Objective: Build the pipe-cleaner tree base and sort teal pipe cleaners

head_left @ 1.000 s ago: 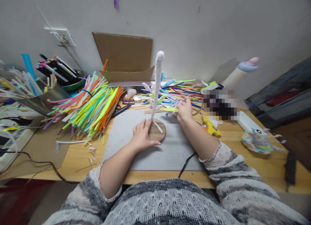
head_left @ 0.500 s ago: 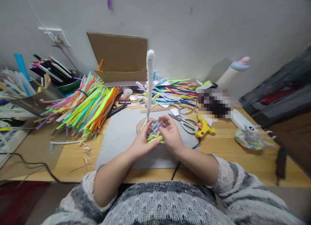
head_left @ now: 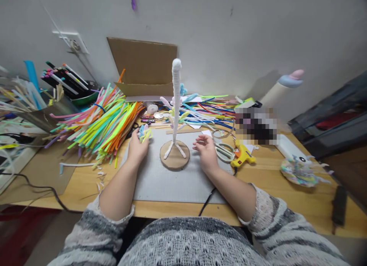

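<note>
Between my hands stands a white fuzzy post [head_left: 176, 101] with splayed feet on a round cardboard base [head_left: 174, 164]. My left hand [head_left: 137, 149], left of the post, is closed on a small bunch of bent pipe cleaners [head_left: 146, 134] in yellow, blue and lilac. My right hand [head_left: 207, 153] hovers right of the base, fingers apart and slightly curled, with nothing in it. Beside its wrist lie light-handled scissors [head_left: 225, 152], their blades partly hidden. Everything here rests on or above a grey board [head_left: 160, 187].
A big bundle of coloured pipe cleaners [head_left: 94, 124] lies at left, with more loose pipe cleaners [head_left: 206, 111] behind the post. At right sit a yellow glue gun [head_left: 243, 155] with a black cord and a pastel fuzzy figure [head_left: 299, 172]. An open cardboard box [head_left: 146, 67] leans against the wall.
My hands have separated. The left has carried the pipe cleaner bunch to the left; the right has let go and moved slightly right, uncovering the round base.
</note>
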The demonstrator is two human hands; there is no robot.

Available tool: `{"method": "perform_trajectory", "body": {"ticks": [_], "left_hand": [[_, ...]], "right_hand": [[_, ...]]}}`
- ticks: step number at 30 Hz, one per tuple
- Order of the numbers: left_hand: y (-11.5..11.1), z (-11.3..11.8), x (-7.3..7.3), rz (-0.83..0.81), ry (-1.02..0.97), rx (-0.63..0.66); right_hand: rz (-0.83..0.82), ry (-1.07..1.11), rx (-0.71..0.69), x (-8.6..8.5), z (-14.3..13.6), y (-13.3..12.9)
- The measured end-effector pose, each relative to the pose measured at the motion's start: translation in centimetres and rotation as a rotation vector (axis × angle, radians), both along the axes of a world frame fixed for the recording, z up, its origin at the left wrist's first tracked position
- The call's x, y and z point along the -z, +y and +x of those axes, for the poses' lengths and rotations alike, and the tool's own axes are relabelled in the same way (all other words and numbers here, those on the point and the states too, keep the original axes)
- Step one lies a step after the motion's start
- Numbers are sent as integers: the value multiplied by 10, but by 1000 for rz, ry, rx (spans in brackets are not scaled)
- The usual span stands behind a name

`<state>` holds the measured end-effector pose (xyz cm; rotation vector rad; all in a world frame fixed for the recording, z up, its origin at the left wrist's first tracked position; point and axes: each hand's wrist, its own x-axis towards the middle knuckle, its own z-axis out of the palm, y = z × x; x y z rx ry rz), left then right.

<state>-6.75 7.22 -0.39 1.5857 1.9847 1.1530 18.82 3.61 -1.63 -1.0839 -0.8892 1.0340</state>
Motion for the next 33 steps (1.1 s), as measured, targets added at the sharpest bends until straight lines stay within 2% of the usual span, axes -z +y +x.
{"method": "perform_trajectory", "body": {"ticks": [6,11,13,15,18,33], "left_hand": [[12,-2,9,-69,84,29],[7,7,2,95,315,-24],[2,11,-1,86,415,71],[-3,15,-2,5,466,182],[-6,21,1,-78,488,216],[-3,26,7,-58,488,145]], "right_hand": [[-95,-31,-90,4,-5,-1],[-147,-26,-80,5,-5,2],[-152,-20,-81,5,-5,1],[-156,-19,-85,5,-5,1],[-159,-30,-90,4,-6,0],[-166,-67,-95,7,-5,0]]}}
